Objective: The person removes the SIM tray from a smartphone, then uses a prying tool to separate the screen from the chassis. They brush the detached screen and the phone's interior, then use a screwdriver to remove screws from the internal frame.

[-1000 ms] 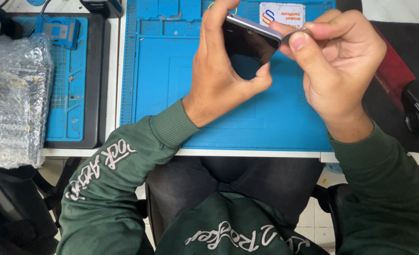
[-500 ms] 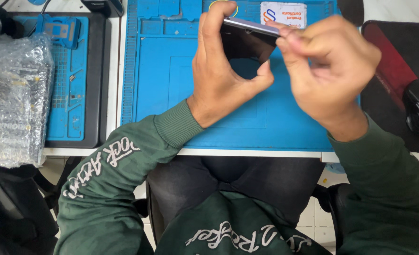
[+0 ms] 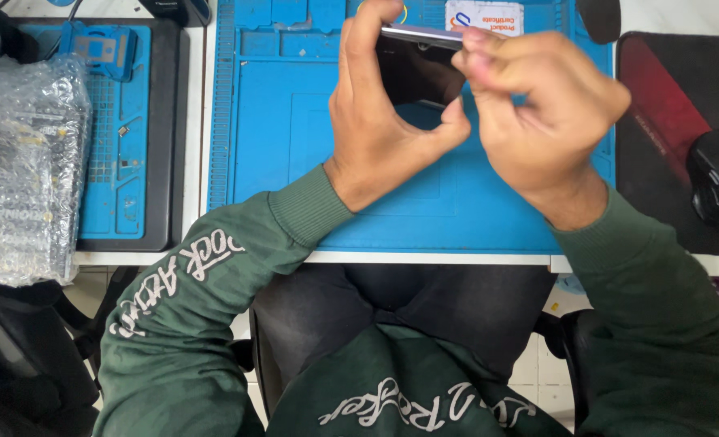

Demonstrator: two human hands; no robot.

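Phone gripped in left hand above blue mat; right hand fingers now pinched tighter at its edge, prying on

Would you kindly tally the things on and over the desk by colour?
Blue: 2, the large work mat and the small mat.
Black: 2, the phone held by both hands, and the mouse.
Clear: 1, the bubble-wrap bundle.
Total: 5.

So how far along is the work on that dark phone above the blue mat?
Done: nothing visibly removed; no loose parts show on the blue mat. In hand: the left hand grips the phone while the right hand pinches at its top edge. Left: the phone looks in one piece.
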